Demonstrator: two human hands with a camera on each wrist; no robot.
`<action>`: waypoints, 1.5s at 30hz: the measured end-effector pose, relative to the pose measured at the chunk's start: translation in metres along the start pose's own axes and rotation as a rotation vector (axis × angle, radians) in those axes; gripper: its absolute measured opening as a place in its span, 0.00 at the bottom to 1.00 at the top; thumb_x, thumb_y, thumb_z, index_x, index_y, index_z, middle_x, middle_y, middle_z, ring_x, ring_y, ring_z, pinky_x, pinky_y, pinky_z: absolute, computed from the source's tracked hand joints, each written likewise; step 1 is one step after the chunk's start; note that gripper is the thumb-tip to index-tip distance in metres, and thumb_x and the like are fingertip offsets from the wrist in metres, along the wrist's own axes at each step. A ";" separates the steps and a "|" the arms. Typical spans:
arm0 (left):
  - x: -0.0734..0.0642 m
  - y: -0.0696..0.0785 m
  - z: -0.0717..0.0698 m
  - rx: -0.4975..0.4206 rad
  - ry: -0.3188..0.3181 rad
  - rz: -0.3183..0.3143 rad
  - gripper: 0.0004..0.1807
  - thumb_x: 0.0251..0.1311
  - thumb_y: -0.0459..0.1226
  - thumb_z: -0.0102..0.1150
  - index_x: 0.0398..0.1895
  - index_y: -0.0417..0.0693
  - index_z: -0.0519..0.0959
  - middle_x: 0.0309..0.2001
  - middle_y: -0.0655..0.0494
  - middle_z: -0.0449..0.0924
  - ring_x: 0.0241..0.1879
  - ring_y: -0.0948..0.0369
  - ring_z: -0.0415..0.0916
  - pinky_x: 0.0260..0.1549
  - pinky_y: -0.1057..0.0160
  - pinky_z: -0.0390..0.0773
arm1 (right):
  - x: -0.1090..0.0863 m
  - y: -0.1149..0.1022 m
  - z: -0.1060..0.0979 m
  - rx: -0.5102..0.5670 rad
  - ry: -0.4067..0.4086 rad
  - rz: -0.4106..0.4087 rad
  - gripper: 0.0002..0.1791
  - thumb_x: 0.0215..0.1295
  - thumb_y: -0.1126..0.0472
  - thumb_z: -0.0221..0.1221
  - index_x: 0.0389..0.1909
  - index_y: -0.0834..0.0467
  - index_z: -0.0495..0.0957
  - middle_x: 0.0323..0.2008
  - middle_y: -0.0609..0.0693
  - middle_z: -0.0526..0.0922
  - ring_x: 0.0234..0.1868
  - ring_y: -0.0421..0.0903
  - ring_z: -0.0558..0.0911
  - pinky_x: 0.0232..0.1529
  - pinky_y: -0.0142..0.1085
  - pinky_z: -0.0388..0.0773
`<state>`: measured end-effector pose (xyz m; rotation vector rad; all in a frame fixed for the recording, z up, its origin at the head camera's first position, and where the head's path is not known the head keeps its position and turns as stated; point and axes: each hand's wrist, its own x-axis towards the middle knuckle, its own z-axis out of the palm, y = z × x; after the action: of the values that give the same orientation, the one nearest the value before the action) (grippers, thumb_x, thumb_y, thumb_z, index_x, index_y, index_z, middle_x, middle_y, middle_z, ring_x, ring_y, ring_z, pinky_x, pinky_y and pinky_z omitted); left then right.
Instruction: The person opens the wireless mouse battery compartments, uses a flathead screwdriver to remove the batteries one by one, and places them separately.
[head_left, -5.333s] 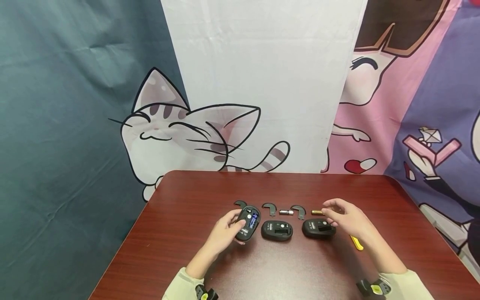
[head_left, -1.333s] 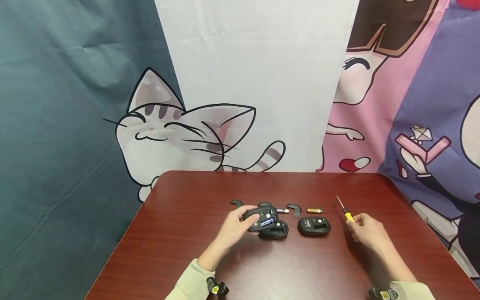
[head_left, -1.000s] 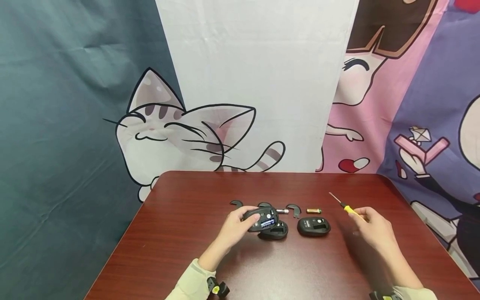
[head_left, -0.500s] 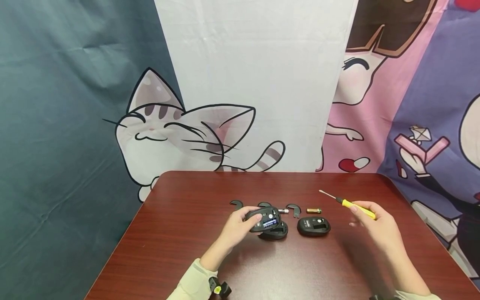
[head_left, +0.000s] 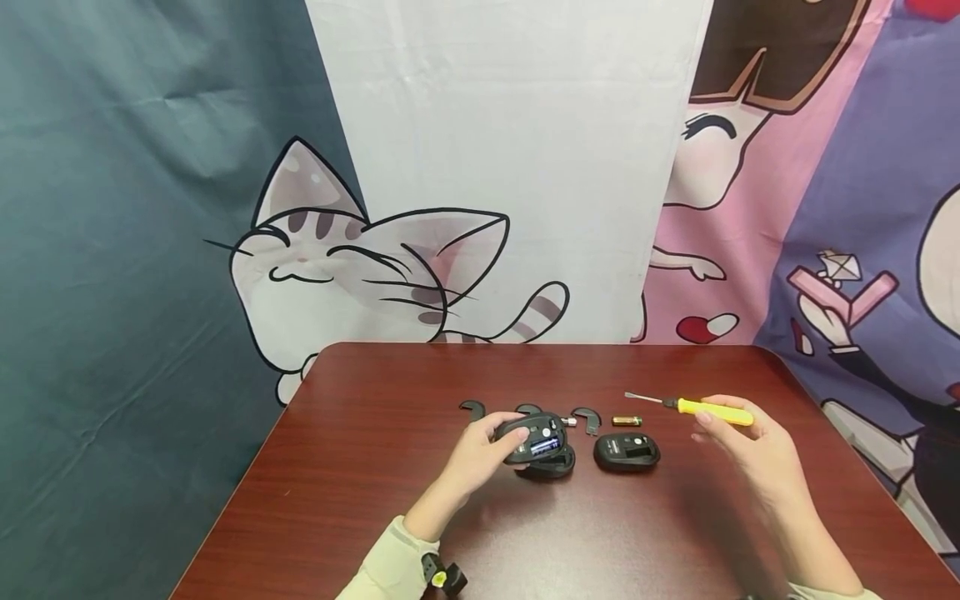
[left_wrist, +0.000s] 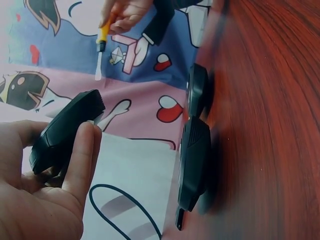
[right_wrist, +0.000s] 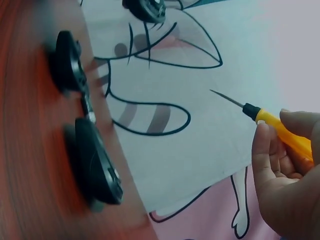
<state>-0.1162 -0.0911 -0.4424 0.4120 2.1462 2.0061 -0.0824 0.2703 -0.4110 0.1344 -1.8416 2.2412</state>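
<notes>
My left hand (head_left: 474,454) grips a black computer mouse (head_left: 531,439) above the table, its underside facing up with a blue battery (head_left: 545,447) in the open compartment. In the left wrist view the thumb and fingers hold this mouse (left_wrist: 65,132) by its sides. My right hand (head_left: 757,450) holds a screwdriver (head_left: 712,410) by its yellow handle, the metal tip pointing left. The right wrist view shows the screwdriver (right_wrist: 280,131) between thumb and fingers, clear of everything else. Beneath the held mouse lies a second mouse (head_left: 551,468), partly hidden. A third mouse (head_left: 627,452) lies underside up, its battery slot uncovered.
Behind the mice lie curved black battery covers (head_left: 587,418), one of them partly hidden. A gold-coloured battery (head_left: 627,422) and a silver battery (head_left: 570,422) lie near them. The brown table (head_left: 375,392) backs onto a printed cloth (head_left: 600,167).
My right hand has picked the screwdriver up off the table, raised it and swung its tip leftward. The left hand has carried its mouse to the right, over the second mouse, and turned it.
</notes>
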 end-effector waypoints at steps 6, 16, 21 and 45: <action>0.001 0.001 0.004 -0.016 -0.010 -0.010 0.22 0.70 0.40 0.61 0.62 0.38 0.76 0.50 0.40 0.82 0.40 0.58 0.85 0.43 0.45 0.89 | -0.003 -0.004 0.012 0.242 -0.119 -0.110 0.13 0.74 0.77 0.48 0.52 0.67 0.77 0.45 0.53 0.87 0.40 0.47 0.89 0.48 0.38 0.88; 0.005 -0.001 0.010 -0.051 0.003 -0.019 0.22 0.69 0.40 0.63 0.61 0.36 0.77 0.49 0.40 0.82 0.39 0.57 0.85 0.40 0.50 0.90 | -0.011 -0.012 0.025 0.115 -0.139 -0.176 0.15 0.71 0.81 0.50 0.55 0.76 0.73 0.49 0.53 0.87 0.42 0.44 0.89 0.49 0.38 0.86; 0.005 0.000 0.013 -0.072 -0.010 -0.026 0.22 0.70 0.39 0.62 0.60 0.34 0.76 0.49 0.39 0.83 0.39 0.56 0.85 0.39 0.52 0.91 | -0.017 -0.016 0.031 -0.057 -0.101 -0.191 0.13 0.72 0.77 0.52 0.55 0.74 0.73 0.48 0.48 0.88 0.46 0.40 0.88 0.53 0.29 0.85; 0.004 0.004 0.024 -0.033 -0.041 -0.119 0.20 0.71 0.41 0.60 0.53 0.32 0.76 0.39 0.44 0.86 0.31 0.56 0.87 0.36 0.55 0.91 | -0.035 -0.011 0.072 -0.469 -0.091 -0.274 0.12 0.68 0.76 0.59 0.51 0.66 0.75 0.44 0.43 0.87 0.41 0.36 0.87 0.43 0.24 0.85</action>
<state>-0.1121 -0.0669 -0.4399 0.3104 2.0588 1.9483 -0.0520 0.1977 -0.3940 0.3807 -2.1870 1.6036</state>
